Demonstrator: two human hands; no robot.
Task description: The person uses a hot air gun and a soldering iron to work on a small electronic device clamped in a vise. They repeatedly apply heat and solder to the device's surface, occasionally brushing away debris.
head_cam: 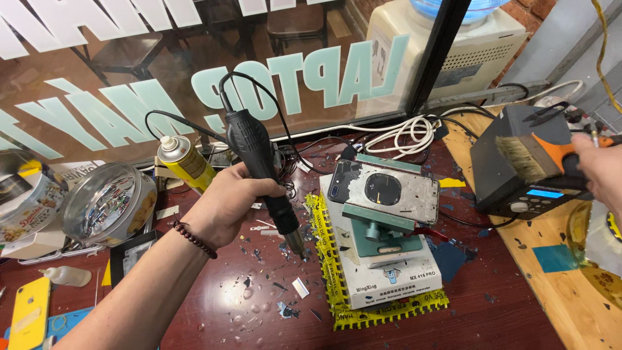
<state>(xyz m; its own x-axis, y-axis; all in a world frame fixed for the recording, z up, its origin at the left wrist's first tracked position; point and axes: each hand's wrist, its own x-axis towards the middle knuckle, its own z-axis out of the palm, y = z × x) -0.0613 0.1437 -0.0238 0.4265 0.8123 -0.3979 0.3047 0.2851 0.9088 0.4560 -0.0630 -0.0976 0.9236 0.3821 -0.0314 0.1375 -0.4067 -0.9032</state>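
My left hand (227,204) grips a black hot-air gun (256,159) by its handle, its metal nozzle pointing down just left of a white machine (389,272). A phone frame with a stripped, scratched back (385,188) is clamped in a green holder on top of that machine. My right hand (599,168) is at the right edge, closed on the orange handle of a flat brush (528,155), bristles pointing left above a dark soldering station (512,162). A beaded bracelet sits on my left wrist.
A yellow spray can (184,162) and a clear round container (107,204) stand at the left. A yellow phone (29,311) lies at the bottom left. White and black cables (408,133) run along the window. Glass shards litter the dark red table (259,311).
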